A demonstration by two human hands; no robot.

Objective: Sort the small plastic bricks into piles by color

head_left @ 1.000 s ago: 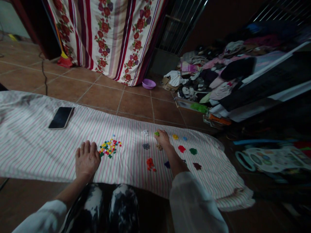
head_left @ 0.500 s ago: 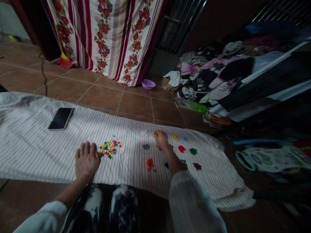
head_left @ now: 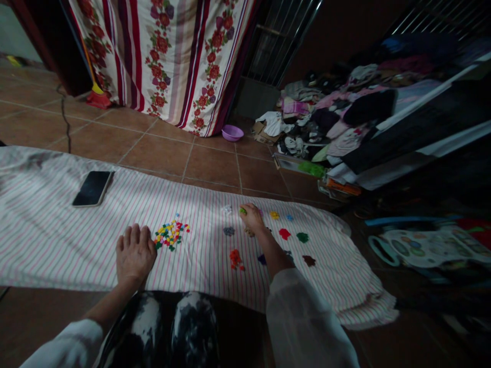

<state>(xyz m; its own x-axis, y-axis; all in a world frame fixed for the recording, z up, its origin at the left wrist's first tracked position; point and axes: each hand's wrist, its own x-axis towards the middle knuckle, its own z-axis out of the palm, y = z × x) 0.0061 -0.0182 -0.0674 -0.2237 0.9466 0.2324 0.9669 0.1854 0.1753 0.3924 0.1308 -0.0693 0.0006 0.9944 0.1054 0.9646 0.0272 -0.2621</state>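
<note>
While striped cloth (head_left: pixel 207 255) lies spread, cardboard box (head_left: pixel 263 134) bears white garment (head_left: pixel 273 123) | purple basin (head_left: pixel 232 138), contents unclear | left hand (head_left: pixel 135 254) flat beside mixed pieces (head_left: pixel 171 235) | right hand (head_left: pixel 253 217) narrowed at green pieces (head_left: pixel 243 210) near white pile (head_left: pixel 227 209), grip unclear

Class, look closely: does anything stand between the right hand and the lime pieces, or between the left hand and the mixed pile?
Nothing visible does. The right hand is at the lime pieces; its grip is unclear. The left hand rests on the cloth beside the mixed pile, with nothing seen between.
</note>
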